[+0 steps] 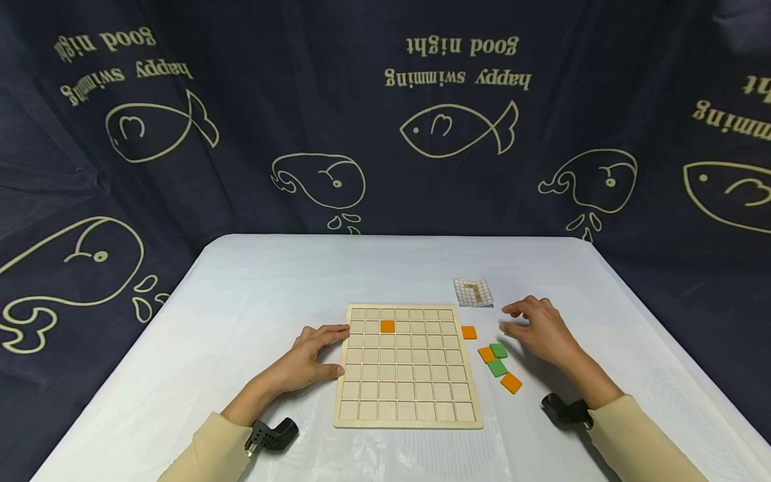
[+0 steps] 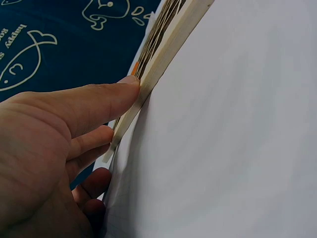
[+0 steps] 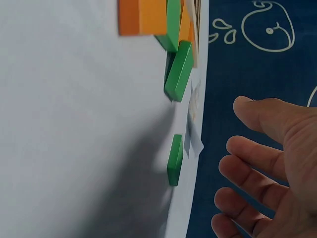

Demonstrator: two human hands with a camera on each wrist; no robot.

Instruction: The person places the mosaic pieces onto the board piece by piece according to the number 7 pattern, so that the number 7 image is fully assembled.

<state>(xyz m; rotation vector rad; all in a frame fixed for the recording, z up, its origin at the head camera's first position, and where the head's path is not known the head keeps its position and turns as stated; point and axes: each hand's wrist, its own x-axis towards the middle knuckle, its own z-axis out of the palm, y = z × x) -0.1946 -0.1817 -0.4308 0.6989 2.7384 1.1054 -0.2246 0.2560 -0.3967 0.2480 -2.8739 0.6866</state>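
Observation:
A square wooden grid board (image 1: 406, 422) lies on the white table, with one orange tile (image 1: 387, 327) in a cell near its top left. My left hand (image 1: 310, 358) rests against the board's left edge, thumb and fingers spread along it. In the left wrist view, the thumb (image 2: 111, 96) touches the rim. To the right of the board, my right hand (image 1: 545, 331) hovers with fingers apart, holding nothing. Near it lie loose tiles: an orange one (image 1: 469, 333), a green one (image 1: 498, 351) and several others. A separate green tile (image 3: 175, 159) appears in the right wrist view.
A small pattern card (image 1: 474, 293) with a printed grid lies beyond the board's top right corner. Dark fabric (image 1: 373, 120) with fish and whale drawings hangs behind the table. Each wrist wears a black camera (image 1: 274, 435).

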